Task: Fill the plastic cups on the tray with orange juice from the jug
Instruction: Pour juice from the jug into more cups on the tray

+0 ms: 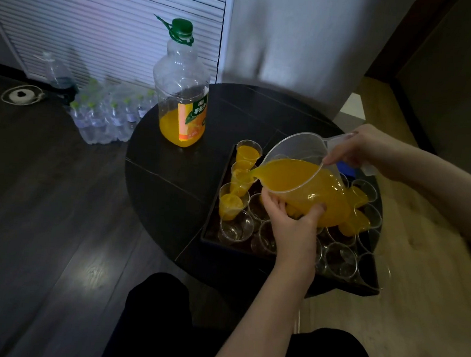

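A clear plastic jug (298, 180) of orange juice is tipped to the left over a dark tray (209, 232) of clear plastic cups. Juice runs from its spout into a cup (241, 173) in the tray's left column. My right hand (367, 151) grips the jug's handle. My left hand (289, 224) cups the jug's underside from below, thumb and fingers curled round it. The cup behind (248, 151) and the one in front (231, 203) hold juice. Several cups nearer me, such as this one (236, 225), are empty. More filled cups (357, 220) show behind the jug.
The tray sits on a round dark table (173, 179). A large juice bottle (183, 91) with a green cap stands at the table's far left, about a quarter full. A pack of water bottles (108, 113) lies on the dark floor beyond. My knees are below the table.
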